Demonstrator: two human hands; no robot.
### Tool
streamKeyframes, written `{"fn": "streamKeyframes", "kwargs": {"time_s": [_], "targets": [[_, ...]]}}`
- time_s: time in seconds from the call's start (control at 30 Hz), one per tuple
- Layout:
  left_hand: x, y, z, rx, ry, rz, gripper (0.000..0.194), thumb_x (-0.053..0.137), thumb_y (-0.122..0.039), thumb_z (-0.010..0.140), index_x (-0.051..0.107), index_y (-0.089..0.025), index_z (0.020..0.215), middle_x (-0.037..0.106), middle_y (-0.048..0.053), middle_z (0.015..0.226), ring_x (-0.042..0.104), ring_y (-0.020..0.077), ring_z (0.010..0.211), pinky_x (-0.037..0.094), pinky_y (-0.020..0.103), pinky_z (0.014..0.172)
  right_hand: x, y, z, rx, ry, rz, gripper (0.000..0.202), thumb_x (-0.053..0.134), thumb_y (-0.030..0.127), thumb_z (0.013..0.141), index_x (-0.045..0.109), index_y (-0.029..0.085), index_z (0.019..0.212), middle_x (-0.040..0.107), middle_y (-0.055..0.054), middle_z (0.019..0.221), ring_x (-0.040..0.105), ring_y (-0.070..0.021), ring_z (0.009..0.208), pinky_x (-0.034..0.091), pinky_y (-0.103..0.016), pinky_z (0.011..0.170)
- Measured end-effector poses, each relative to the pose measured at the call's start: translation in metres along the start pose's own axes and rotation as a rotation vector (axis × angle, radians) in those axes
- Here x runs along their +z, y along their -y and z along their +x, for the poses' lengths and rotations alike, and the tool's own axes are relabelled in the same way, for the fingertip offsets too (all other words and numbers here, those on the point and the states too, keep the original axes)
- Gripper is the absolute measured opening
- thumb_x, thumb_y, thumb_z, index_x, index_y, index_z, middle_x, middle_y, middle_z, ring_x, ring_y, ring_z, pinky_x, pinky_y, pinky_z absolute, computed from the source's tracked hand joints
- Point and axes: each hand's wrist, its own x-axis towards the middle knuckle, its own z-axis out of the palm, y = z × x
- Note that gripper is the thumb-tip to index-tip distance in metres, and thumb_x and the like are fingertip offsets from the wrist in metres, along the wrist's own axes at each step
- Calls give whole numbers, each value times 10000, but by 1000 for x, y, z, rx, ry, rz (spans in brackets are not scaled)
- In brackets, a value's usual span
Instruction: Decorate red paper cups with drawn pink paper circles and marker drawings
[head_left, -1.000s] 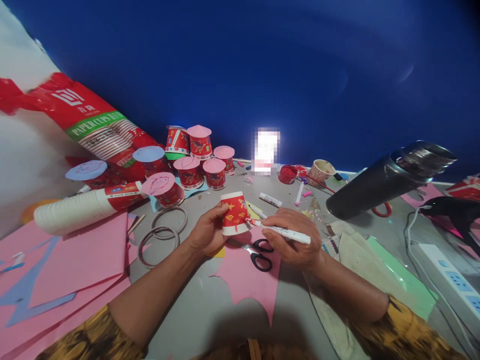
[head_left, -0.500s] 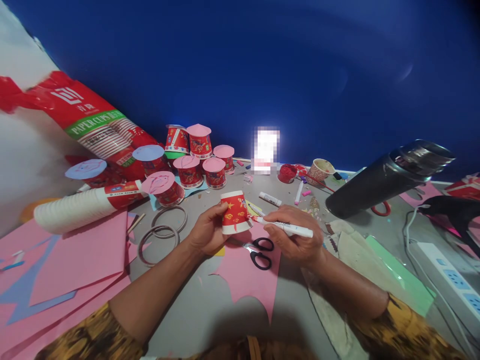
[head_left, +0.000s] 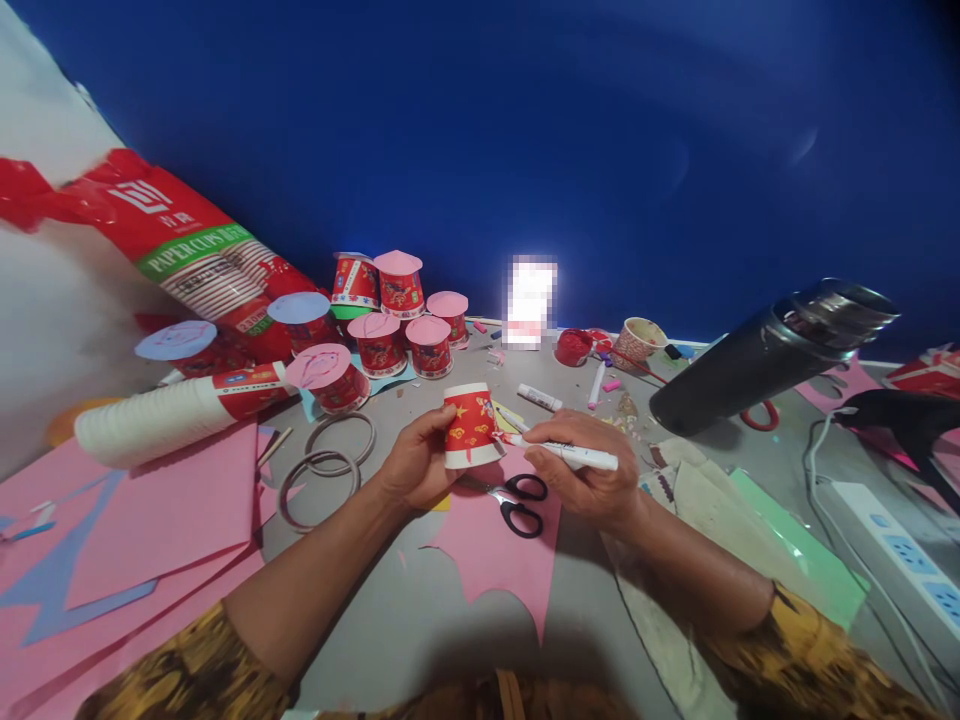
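Note:
A red paper cup with gold patterns is held upside down in my left hand, thumb on its near-left side and fingers behind it. My right hand is closed around a white marker. The marker's red tip points left and meets the lower right side of the cup, or sits very close to it. Below the hands, black-handled scissors lie on a cut pink paper sheet; part of their blades is hidden. Another white marker lies just beyond the cup.
Several red cups topped with paper discs stand at the back left, beside a stack of paper cups. Two tape rings lie left of my forearm. A dark flask leans at right, near a power strip.
My right hand and the marker have shifted very slightly to the left. The cup and my left hand stay in nearly the same place.

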Motion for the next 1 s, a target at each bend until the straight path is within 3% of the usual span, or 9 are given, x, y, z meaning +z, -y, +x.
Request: {"fn": "streamKeyframes", "kwargs": {"time_s": [0.27,0.53,0.73,1.0], "targets": [[2,-2,-3,-5,-38,10,516,628,-273,894,613,-39,1354,797,191,1064,777,299,916,623,441,882,-2,3,2,-10,15,31,133,619,160,950,710,203,862,740,-31,666,630,-153,529,495,-291,528],[3,-1,0,-9,-15,-23,549,627,-251,868,598,-41,1374,800,182,1063,769,309,1015,575,496,1023,-2,1,1,0,-16,48,115,644,132,925,719,206,881,762,-35,722,683,-171,610,525,-294,598],[5,-3,-2,-18,-22,-11,552,619,-266,872,600,-39,1375,806,181,1042,783,295,962,572,496,1031,-5,1,0,86,93,139,168,590,135,942,693,196,825,721,-30,681,630,-147,571,482,-272,559],[1,-2,-2,-8,-18,-1,538,645,-263,866,627,-55,1362,805,179,1070,776,308,996,568,501,1035,-6,0,0,89,81,131,152,599,138,942,697,192,839,729,-33,694,646,-148,591,506,-266,590]]}}
